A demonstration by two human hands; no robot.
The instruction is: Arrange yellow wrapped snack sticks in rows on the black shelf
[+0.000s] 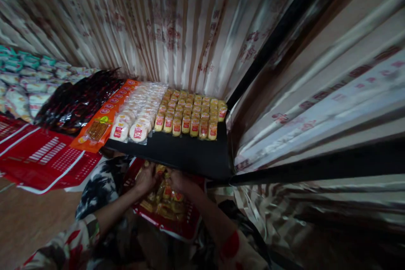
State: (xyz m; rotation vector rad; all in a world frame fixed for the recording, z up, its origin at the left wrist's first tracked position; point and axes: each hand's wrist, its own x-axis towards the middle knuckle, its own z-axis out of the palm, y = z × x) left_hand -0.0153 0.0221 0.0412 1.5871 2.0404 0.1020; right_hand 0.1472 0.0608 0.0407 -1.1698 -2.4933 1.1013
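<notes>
A red plastic basket (193,215) sits at my lap under the front edge of a black shelf (190,154). Inside lie several small yellow snack cakes (171,207) in clear wrappers with red labels. Over the basket's left side, my left hand (146,181) has its fingers curled around a wrapped cake. Opposite it, my right hand (179,182) is closed on another wrapped cake, its fingertips partly hidden. Similar wrapped cakes (195,126) stand in rows on the shelf just beyond my hands.
Left of the cakes are round white packets (139,130), an orange snack bag (95,128), dark shiny packets (76,105) and white and green packs (31,76). Another red basket (47,160) with white handles is at left. Printed curtains (177,21) and a black frame bar (316,164) border the shelf.
</notes>
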